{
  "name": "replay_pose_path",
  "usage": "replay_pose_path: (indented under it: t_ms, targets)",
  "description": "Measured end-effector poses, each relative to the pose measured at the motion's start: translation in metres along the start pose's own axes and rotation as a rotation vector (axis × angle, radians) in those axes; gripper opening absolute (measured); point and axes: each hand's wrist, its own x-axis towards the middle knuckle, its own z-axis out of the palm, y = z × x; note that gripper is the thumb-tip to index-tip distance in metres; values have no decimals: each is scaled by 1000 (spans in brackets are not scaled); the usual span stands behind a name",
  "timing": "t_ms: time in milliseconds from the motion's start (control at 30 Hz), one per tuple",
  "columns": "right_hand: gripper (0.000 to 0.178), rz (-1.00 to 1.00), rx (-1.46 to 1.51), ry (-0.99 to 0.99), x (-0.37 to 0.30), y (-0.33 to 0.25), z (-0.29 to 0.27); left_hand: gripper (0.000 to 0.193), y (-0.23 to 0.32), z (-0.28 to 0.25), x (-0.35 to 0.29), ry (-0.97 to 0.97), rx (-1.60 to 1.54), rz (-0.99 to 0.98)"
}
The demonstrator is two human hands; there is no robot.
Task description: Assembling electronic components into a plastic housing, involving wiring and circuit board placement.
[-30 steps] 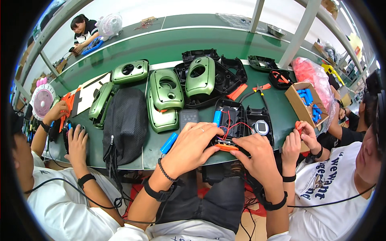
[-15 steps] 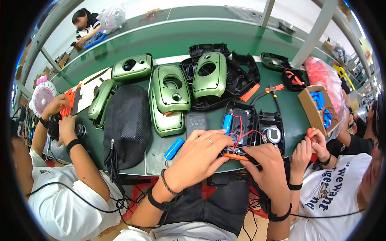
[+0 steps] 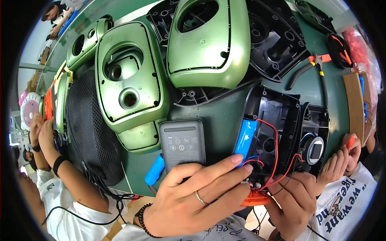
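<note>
Before me lies an open black plastic housing (image 3: 277, 106), with a blue cylindrical battery (image 3: 246, 138) along its left side and thin red wires running through it. An orange end piece (image 3: 256, 198) sits at its near end. My left hand (image 3: 197, 197), ringed and closed, grips that near end, its fingertips by the battery's lower end and the wires. My right hand (image 3: 295, 195) is closed around the near right corner beside the orange piece; its fingertips are partly hidden. Red wires lead to a round gauge with a small display (image 3: 313, 150) in a second black shell (image 3: 315, 116).
Left of the housing are a dark grey power-bank-like box (image 3: 183, 140), a loose blue battery (image 3: 155, 170), green covers (image 3: 130, 72) and a black mesh bag (image 3: 90, 128). Cutters (image 3: 321, 76) lie beyond. A cardboard box (image 3: 354, 106) stands right. Co-workers' hands (image 3: 339, 162) work on both sides.
My view has come closer to the bench, so everything looks larger. Both hands stay at the housing's near end; the left fingertips now rest nearer the battery's end.
</note>
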Motion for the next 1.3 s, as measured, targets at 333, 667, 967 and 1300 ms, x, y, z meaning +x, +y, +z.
replay_pose_path:
  t_ms: [333, 667, 967, 1300]
  targets:
    - [38, -18, -91, 14, -16, 10, 13, 29, -3, 6, -8, 54, -45, 0]
    - [40, -60, -54, 89, -17, 3, 7, 32, -1, 4, -7, 40, -89, -13]
    - [35, -136, -53, 9, 1, -17, -3, 28, 2, 8, -5, 72, 29, 8]
    - [36, -144, 36, -41, 5, -14, -2, 22, 6, -1, 3, 24, 77, -13]
